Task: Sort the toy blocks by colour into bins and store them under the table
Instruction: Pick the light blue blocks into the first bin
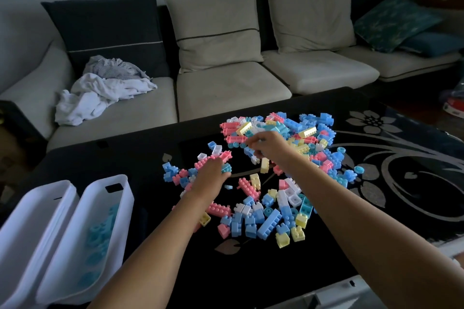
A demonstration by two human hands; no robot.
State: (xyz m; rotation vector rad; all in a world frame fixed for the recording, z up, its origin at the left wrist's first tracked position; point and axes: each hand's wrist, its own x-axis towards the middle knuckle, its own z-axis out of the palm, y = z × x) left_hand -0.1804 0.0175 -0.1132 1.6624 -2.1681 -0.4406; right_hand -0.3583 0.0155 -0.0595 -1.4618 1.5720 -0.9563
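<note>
Working at the picking step, it seems: pulling pieces of one colour out of the toy blocks (276, 173) lying on the black table (376, 208), in a dense heap at the far side and a looser spread closer in. Reaching with the left hand (209, 175) down onto pink and blue pieces at the left edge of the spread, fingertips hidden among them, so not possible to tell if gripping anything. Holding the right hand (266, 144) at the near edge of the far heap, fingers curled toward a small piece there — pinching it or only touching, cannot tell. Filling, by judgement, the right bin (108, 221) of the two white ones at the left, with light-blue pieces inside, next to the left bin (37, 221). Needing next a firm pinch on one matching piece, lifting it free of its neighbours, then carrying it leftward over the bin — leaving most of the sorting, and the storing under the table, not yet done.
</note>
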